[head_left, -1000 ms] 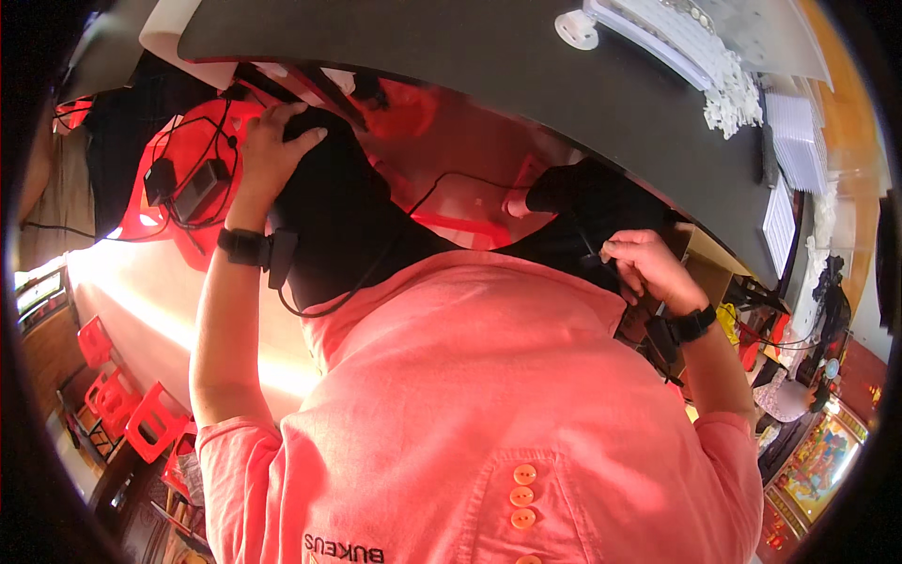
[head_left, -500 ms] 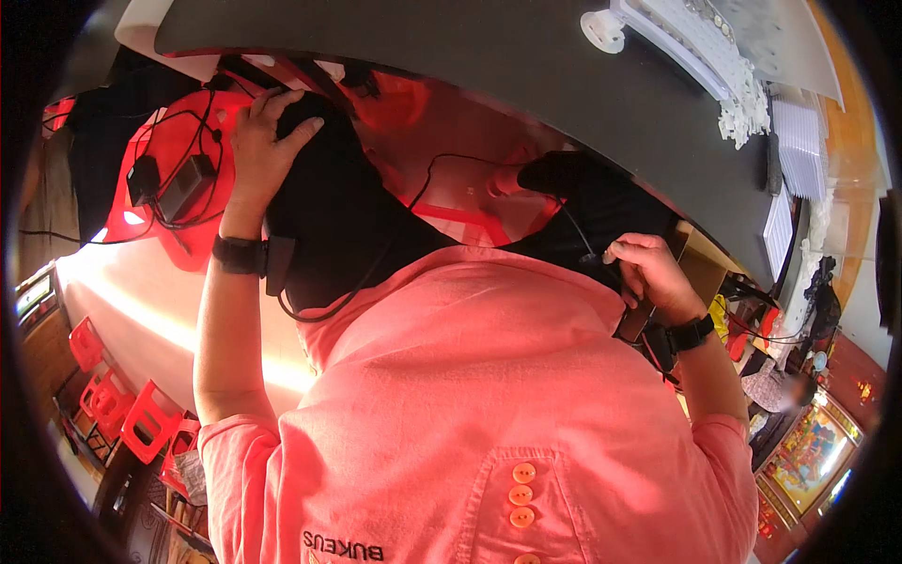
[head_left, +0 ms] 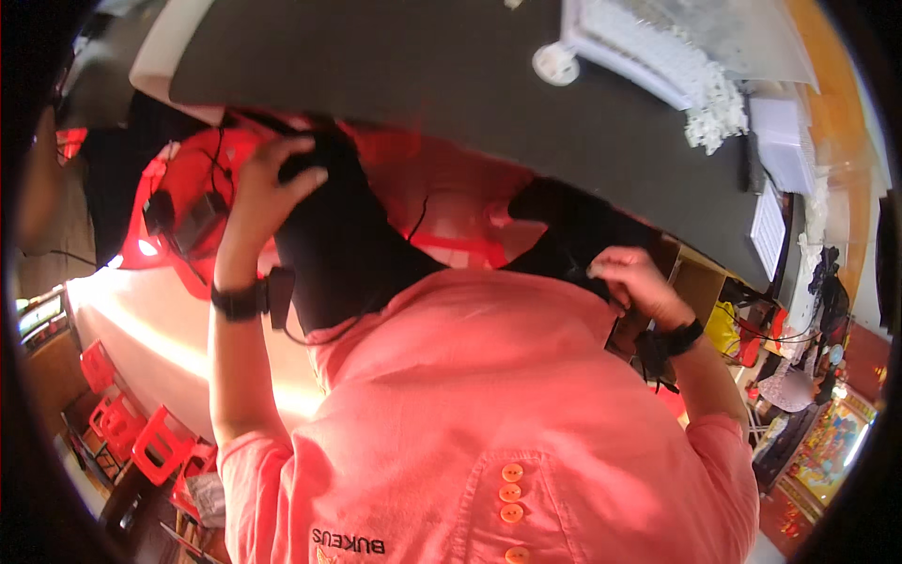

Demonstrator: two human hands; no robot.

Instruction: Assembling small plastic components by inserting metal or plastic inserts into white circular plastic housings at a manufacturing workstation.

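My left hand point(head_left: 261, 195) hovers at or just over my left thigh, in black trousers point(head_left: 329, 230); I cannot tell whether it touches. Its fingers and thumb are spread, with nothing between them. Beside it, black power adapters point(head_left: 199, 224) and tangled cables lie on a red plastic stool point(head_left: 193, 150). My right hand point(head_left: 643, 284) is at my right hip, thumb and forefinger pinched together, the other fingers curled. Whatever is in the pinch is too small and blurred to name. Both wrists wear black straps point(head_left: 238, 301); a small black box point(head_left: 280, 299) sits by the left one.
A dark tabletop point(head_left: 423, 75) curves across in front, bearing a white round piece point(head_left: 556, 64), a heap of small white pieces point(head_left: 716, 117) and stacked white sheets point(head_left: 782, 141). Red stools point(head_left: 162, 444) stand behind left. A person point(head_left: 787, 390) is far right; a blurred arm point(head_left: 39, 179) shows far left.
The whole view has shifted, the tabletop sitting lower in it. My left hand has moved slightly, still spread; my right hand keeps its pinch near the hip. A blurred arm has appeared at far left.
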